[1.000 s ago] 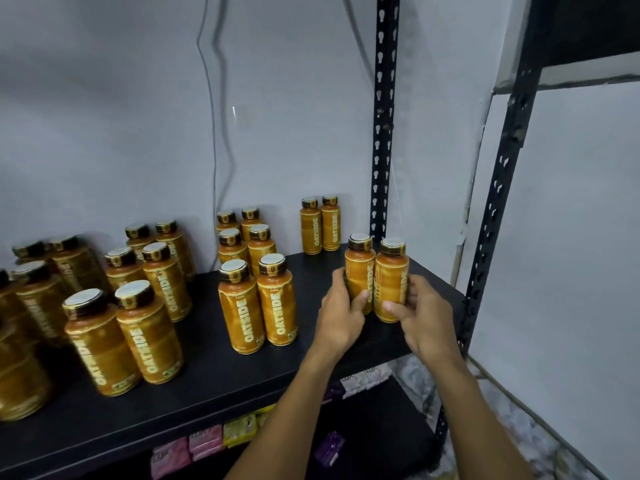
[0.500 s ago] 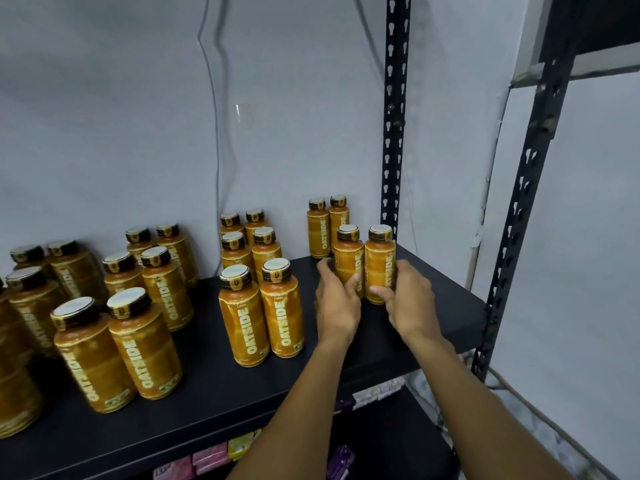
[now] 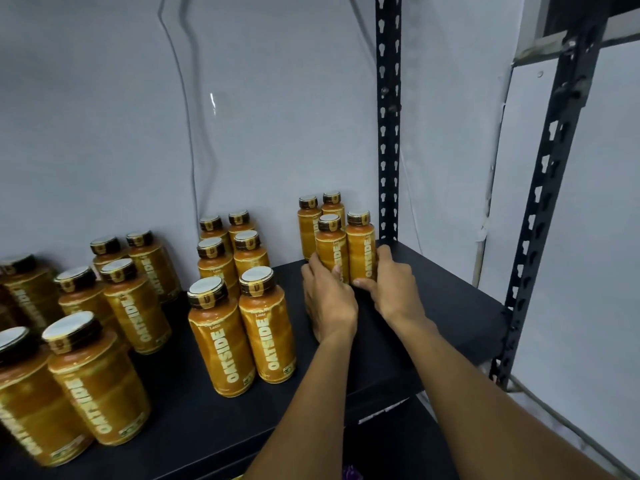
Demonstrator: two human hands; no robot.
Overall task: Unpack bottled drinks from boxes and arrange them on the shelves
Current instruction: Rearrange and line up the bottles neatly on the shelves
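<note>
Shelf (image 3: 446,317), black, on a dark metal rack, with orange bottles with dark caps standing in pairs front to back. Left hand (image 3: 329,301) grips the left bottle (image 3: 330,251): its fingers curl round the bottle's left side and the thumb lies across the front, low on the label. Right hand (image 3: 393,287) grips the right bottle (image 3: 361,245): its fingers wrap the right side and the thumb sits in front near the base. Both bottles are upright, side by side and touching, at the back right of the shelf, close to the rear post (image 3: 388,140). Their bases are hidden by the hands, so I can't tell if they sit on the board. Directly behind them a back pair (image 3: 309,225) stands upright by the wall (image 3: 104,116); the held pair is just in front of it, and I can't tell if they touch. To the left, well apart from the hands, is a middle column of three pairs, the nearest being the front pair (image 3: 242,337), label reading OATSIDE. Further left are more bottles (image 3: 97,379), also paired and upright, with the nearest ones blurred. Front post (image 3: 542,202) is at the shelf's right corner. A thin cable (image 3: 188,140) runs down the wall.
</note>
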